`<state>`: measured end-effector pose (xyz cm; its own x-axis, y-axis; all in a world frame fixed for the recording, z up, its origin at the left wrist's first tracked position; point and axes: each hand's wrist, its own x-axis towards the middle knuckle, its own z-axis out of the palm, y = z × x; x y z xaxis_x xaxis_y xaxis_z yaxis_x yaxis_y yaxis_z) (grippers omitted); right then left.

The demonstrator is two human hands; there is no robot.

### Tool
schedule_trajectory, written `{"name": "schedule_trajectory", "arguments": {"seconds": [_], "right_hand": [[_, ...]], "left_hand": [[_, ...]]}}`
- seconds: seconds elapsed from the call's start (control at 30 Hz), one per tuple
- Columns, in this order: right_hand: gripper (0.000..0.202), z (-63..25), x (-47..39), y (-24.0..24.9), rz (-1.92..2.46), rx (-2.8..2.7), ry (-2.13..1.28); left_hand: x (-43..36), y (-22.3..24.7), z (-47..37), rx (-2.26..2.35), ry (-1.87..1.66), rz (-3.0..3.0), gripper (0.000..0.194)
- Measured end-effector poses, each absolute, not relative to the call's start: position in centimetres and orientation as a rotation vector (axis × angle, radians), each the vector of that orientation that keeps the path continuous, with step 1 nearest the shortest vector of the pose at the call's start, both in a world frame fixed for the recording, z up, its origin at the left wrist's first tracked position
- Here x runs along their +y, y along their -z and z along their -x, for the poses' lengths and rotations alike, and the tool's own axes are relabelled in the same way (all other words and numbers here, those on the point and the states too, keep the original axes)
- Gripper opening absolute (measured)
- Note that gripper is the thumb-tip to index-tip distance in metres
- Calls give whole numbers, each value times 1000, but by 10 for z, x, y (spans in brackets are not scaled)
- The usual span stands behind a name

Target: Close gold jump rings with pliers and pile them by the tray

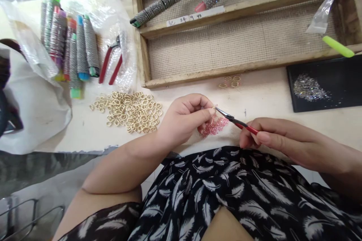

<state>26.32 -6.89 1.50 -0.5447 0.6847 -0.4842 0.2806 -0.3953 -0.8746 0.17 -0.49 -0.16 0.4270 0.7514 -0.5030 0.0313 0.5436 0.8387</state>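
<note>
My left hand (188,115) pinches a small gold ring (213,108) between thumb and forefinger, and most of the ring is hidden. In my right hand (271,133) are slim pliers (240,122) with red handles, their tips touching the work at my left fingertips. Pink beads (215,126) lie in a pile just under and beside my left hand. A large heap of gold rings (135,111) spreads on the table to the left. Several separate gold rings (234,84) rest near the wooden frame, above my hands.
A wooden mesh tray (198,77) spans the back, holding wrapped rods. At left are several wrapped rods (80,51) and red-handled cutters (117,68) on bubble wrap. Clear beads (308,87) lie on a black tray (339,99) at right, below a green-ended plastic scoop (338,46).
</note>
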Motion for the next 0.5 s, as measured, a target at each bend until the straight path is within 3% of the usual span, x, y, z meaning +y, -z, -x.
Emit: {"name": "schedule_trajectory", "arguments": {"seconds": [0.5], "right_hand": [[49, -266, -62, -21, 1384, -1505, -2087]], "left_hand": [[-3, -4, 4, 1083, -417, -1137, 9]]}}
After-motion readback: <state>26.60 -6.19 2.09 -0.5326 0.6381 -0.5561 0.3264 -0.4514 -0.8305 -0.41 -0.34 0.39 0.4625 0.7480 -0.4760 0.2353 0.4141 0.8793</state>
